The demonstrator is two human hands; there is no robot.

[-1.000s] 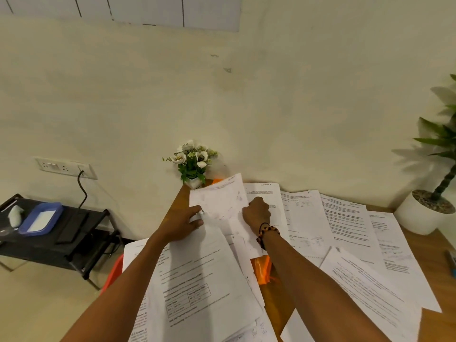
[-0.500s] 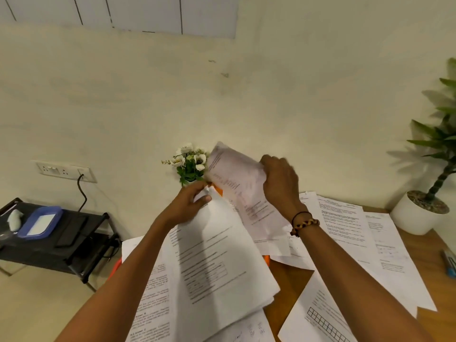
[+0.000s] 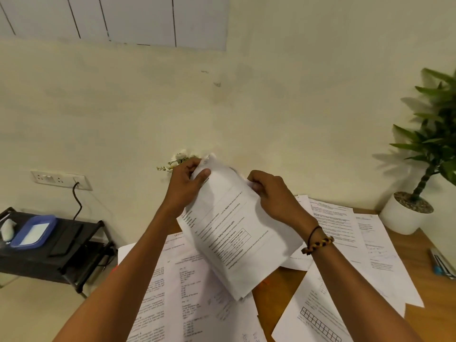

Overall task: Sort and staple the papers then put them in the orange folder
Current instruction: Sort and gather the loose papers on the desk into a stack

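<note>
Both hands hold a stack of printed papers (image 3: 237, 233) lifted above the wooden table (image 3: 276, 285). My left hand (image 3: 185, 183) grips the stack's top left corner, thumb on the front sheet. My right hand (image 3: 274, 193) pinches the top right edge; a beaded bracelet sits on that wrist. Several loose printed sheets (image 3: 187, 287) lie spread on the table below and to the right (image 3: 345, 233). Small slivers of orange (image 3: 265, 283) show between the sheets; the folder itself is otherwise hidden. No stapler is visible.
A potted green plant in a white pot (image 3: 404, 213) stands at the table's back right. Pens (image 3: 440, 264) lie at the right edge. A small white flower arrangement (image 3: 176, 160) peeks out behind my left hand. A black side rack with a blue tray (image 3: 33, 230) stands at left.
Both hands picked sheets up off the table, brought them together into one stack and raised it in front of the flowers. The view tilted slightly.
</note>
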